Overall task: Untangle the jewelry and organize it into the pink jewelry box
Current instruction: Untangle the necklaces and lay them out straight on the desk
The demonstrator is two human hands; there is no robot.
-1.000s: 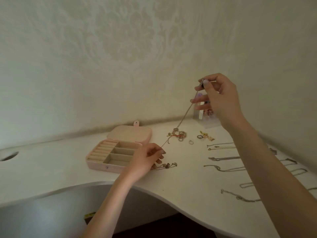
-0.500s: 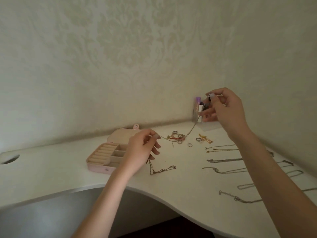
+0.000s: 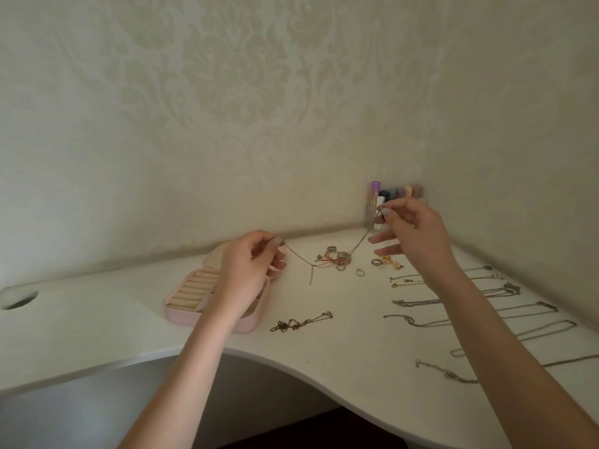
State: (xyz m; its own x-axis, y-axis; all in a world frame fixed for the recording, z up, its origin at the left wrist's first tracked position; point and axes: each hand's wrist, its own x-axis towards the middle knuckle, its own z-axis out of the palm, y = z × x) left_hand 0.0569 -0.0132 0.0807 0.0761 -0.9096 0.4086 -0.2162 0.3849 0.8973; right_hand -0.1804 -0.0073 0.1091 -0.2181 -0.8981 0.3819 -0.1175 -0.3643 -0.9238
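Note:
A thin chain necklace (image 3: 299, 257) hangs slack between my two hands above the white desk. My left hand (image 3: 251, 270) pinches one end over the open pink jewelry box (image 3: 184, 294), whose ring rolls show at the left. My right hand (image 3: 411, 234) pinches the other end higher up, near the back corner. A short loose tail of the chain dangles toward the desk. Under the sag lies a tangle of rings and a red thread (image 3: 337, 259). Another dark tangled chain (image 3: 299, 323) lies in front of the box.
Several chains (image 3: 418, 303) are laid out in rows on the right of the desk (image 3: 340, 361). Small rings (image 3: 359, 272) and gold pieces (image 3: 390, 263) lie near the back. A row of small bottles (image 3: 397, 192) stands in the corner. A cable hole (image 3: 17, 299) is at far left.
My right hand has come down from high up toward the corner. My left hand rose from the desk and now holds the chain over the box, so the chain went from taut to sagging.

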